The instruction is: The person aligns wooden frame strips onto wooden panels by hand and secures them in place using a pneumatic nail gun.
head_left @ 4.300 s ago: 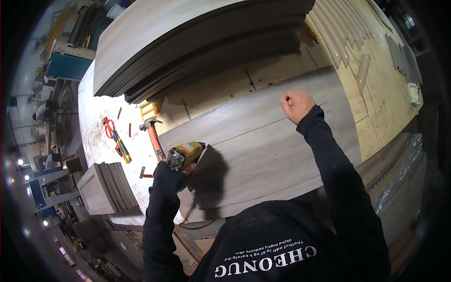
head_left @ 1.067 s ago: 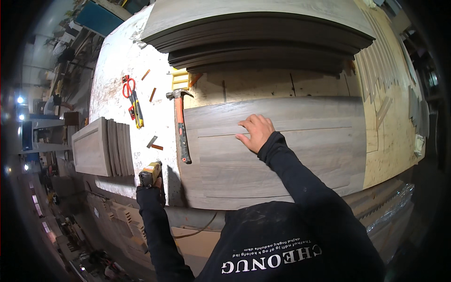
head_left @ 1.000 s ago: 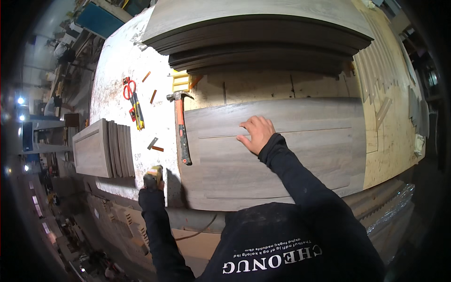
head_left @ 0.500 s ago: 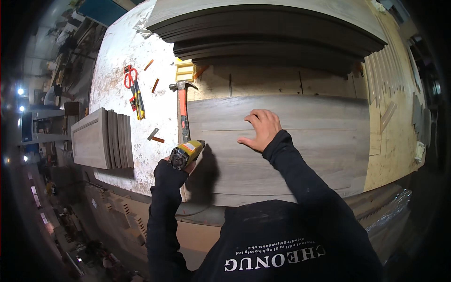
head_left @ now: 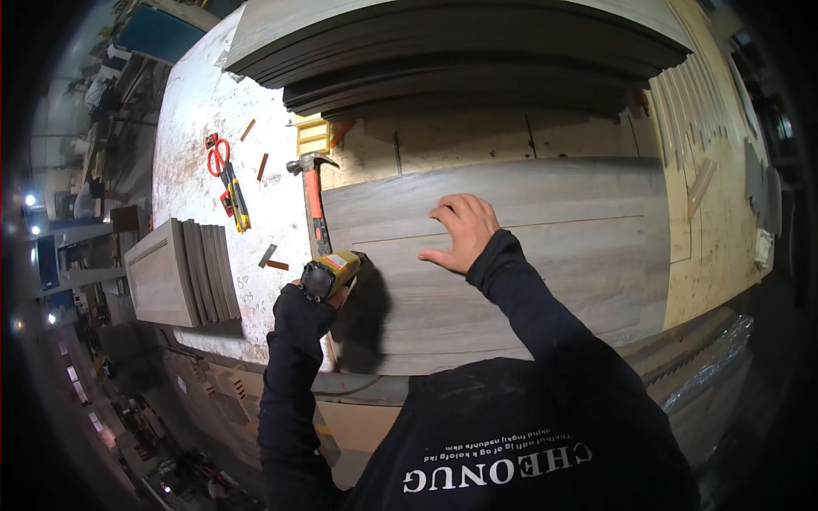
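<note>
A wide grey wood-grain panel [head_left: 545,294] lies flat before me, with a straight thin line running along its upper part. My left hand [head_left: 339,295] is closed around a yellow-and-black nail gun [head_left: 342,269] above the panel's left end; the tool hides most of its fingers. A dark shadow falls on the wood beside the tool. Over the middle of the panel, my right hand [head_left: 467,230] is open and holds nothing, thumb apart from the curved fingers. Whether it touches the wood I cannot tell. Just beyond the nail gun lies a claw hammer [head_left: 314,200] with a red-and-black handle.
A tall stack of dark-edged panels [head_left: 460,64] stands across the far side. Left on the white worktop [head_left: 192,111] lie red-handled scissors [head_left: 220,159], a yellow-and-black cutter [head_left: 236,204] and small strips. Framed doors [head_left: 175,272] stack at the left edge; a yellow tray [head_left: 313,136] sits behind the hammer.
The whole view has shifted and turned slightly, so the worktop's things sit further left. Both hands keep nearly the same place over the panel, the nail gun still in my left.
</note>
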Motion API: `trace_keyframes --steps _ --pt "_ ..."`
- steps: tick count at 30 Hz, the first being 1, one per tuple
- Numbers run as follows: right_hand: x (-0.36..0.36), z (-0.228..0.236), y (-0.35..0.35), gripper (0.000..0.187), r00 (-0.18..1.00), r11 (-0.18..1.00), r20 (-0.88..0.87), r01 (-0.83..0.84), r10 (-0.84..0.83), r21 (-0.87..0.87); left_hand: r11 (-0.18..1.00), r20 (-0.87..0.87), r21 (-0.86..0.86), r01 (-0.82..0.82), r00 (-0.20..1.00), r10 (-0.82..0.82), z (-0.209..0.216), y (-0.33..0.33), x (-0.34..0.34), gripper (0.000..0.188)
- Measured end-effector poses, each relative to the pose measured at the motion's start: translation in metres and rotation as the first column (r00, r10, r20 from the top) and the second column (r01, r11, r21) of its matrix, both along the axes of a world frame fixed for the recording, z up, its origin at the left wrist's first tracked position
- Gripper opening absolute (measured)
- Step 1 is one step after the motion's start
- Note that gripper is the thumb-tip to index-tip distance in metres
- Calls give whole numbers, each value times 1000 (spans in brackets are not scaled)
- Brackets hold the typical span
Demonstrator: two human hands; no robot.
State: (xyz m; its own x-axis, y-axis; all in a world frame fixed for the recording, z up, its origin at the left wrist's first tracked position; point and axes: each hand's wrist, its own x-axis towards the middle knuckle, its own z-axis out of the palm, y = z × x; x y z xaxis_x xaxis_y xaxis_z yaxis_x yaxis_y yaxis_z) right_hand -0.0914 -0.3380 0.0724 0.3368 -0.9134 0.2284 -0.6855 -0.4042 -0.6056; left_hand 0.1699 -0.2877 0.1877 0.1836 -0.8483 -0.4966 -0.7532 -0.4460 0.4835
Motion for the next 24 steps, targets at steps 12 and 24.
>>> trace_keyframes --steps 12,24 --pt "0 0 1 54 1000 999 -6 -4 5 47 999 99 34 15 995 -18 -3 2 3 48" --pt "-1 0 1 51 999 999 34 40 -41 19 996 -38 1 89 995 -89 11 -8 -2 41"
